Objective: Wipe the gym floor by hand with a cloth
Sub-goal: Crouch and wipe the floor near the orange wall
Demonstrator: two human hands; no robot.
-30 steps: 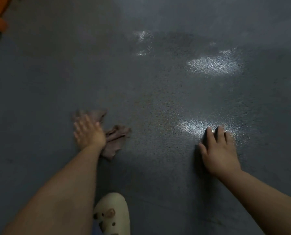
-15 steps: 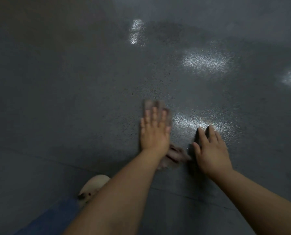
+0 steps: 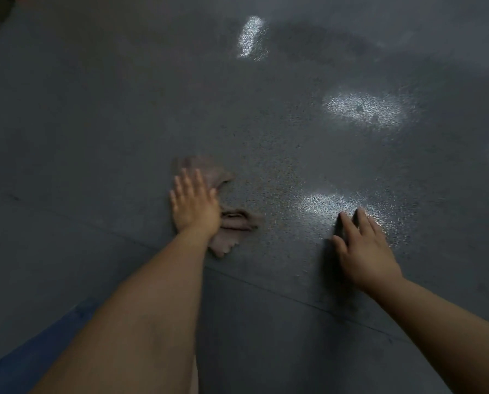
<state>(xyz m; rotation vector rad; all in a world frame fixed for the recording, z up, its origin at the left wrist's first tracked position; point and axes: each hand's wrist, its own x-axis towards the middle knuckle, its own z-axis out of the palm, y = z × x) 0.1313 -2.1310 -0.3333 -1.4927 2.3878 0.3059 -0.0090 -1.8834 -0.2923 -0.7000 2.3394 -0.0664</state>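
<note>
A crumpled brownish cloth lies on the dark grey speckled gym floor near the middle of the head view. My left hand presses flat on the cloth with straight, spread fingers; cloth shows beyond the fingertips and to the right of the wrist. My right hand rests flat on the bare floor to the right, fingers straight, a good hand's width from the cloth.
Bright light reflections glint on the floor ahead and beside my right hand. A thin seam crosses the floor below both hands. My blue-clad leg shows at the lower left.
My left hand slid the cloth right until it was next to my right hand, then back left a little. My right hand stayed planted. The pale shoe has left the view.
</note>
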